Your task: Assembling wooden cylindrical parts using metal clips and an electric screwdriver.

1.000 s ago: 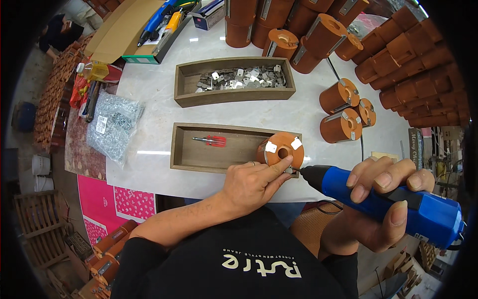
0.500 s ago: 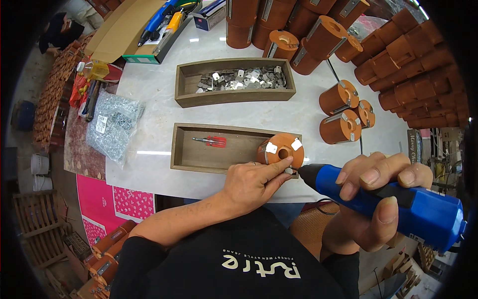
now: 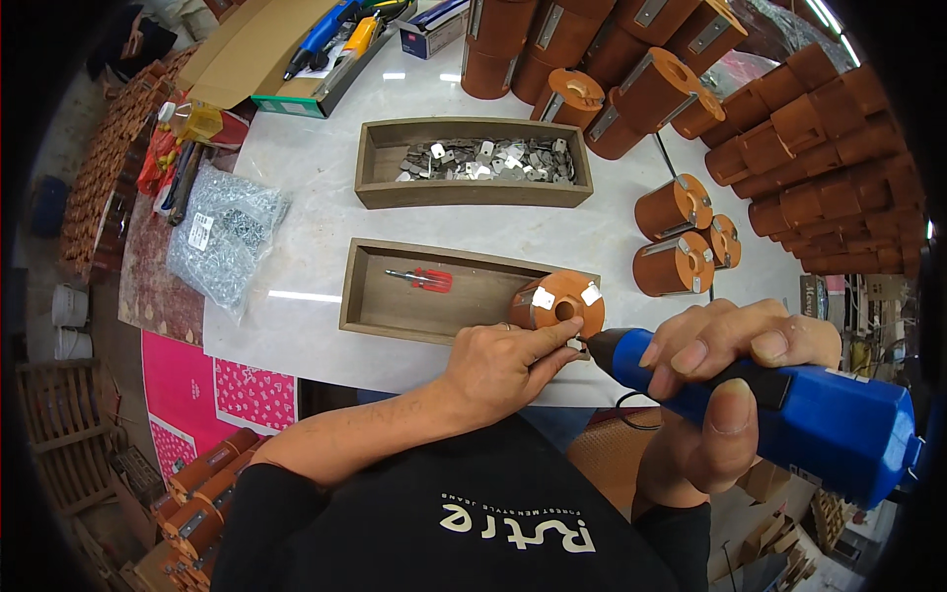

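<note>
My right hand (image 3: pixel 735 380) is wrapped round a blue electric screwdriver (image 3: pixel 819 419), whose black nose points left at the lower rim of a brown wooden cylinder (image 3: pixel 538 306). The cylinder lies in the right end of a shallow wooden box (image 3: pixel 395 326), its round end with a centre hole turned toward me. Two pale metal tabs (image 3: pixel 543 297) sit on that end's upper rim. With index finger and thumb closed, my left hand (image 3: pixel 503 370) presses the end's lower part, where another small metal tab (image 3: pixel 575 344) shows by the driver tip. Fingers partly hide the contact.
A red-handled screwdriver (image 3: pixel 426 280) lies in the same box. Behind stands a second box (image 3: pixel 370 187) of loose metal tabs. A bag of screws (image 3: pixel 222 242) is at left. More brown cylinders (image 3: pixel 673 264) stand or lie at right, stacked high behind. An open carton (image 3: pixel 296 104) holds tools.
The view has shifted slightly. The blue screwdriver's back end has dropped a little, with its nose still at the cylinder's lower rim. My left hand keeps its hold.
</note>
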`<state>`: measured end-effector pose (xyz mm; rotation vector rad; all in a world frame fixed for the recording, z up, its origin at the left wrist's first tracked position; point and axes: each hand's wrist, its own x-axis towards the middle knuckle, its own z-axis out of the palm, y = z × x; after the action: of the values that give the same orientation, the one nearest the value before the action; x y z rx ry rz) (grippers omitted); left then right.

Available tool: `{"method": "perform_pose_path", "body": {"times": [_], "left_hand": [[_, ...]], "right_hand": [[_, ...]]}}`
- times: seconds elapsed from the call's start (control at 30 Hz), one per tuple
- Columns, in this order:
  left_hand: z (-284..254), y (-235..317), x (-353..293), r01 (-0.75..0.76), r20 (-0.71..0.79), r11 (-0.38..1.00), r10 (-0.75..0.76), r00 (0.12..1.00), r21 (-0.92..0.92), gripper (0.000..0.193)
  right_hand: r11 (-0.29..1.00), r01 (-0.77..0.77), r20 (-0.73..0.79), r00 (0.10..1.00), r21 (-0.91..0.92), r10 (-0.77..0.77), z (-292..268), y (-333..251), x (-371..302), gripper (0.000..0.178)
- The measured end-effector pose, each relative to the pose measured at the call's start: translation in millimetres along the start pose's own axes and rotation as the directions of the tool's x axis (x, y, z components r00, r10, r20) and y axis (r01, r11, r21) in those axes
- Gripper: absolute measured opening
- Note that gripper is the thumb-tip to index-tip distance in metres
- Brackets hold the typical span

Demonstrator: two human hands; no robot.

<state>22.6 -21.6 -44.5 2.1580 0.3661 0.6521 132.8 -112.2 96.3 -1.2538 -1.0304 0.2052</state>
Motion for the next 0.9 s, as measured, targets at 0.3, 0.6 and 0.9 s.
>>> {"method": "perform_pose_path", "body": {"times": [0.3, 0.6, 0.9], "left_hand": [[0.5, -1.4, -1.0, -0.009, -0.025, 1.0, 0.009, 1.0, -0.006, 0.035], [0.2, -0.5, -1.0, 0.008, -0.024, 1.0, -0.008, 1.0, 0.004, 0.034], [-3.8, 2.6, -1.3, 0.04, 0.043, 0.998, -0.042, 0.998, 0.041, 0.033]], "right_hand": [[0.998, 0.019, 0.035, 0.999, 0.064, -0.022, 0.6, 8.2, 0.5, 0.035], [0.999, 0.034, 0.035, 0.999, 0.035, -0.035, 2.5, 12.7, 0.9, 0.035], [0.979, -0.077, 0.104, 0.993, 0.188, 0.058, -7.4, 14.1, 3.4, 0.043]]}}
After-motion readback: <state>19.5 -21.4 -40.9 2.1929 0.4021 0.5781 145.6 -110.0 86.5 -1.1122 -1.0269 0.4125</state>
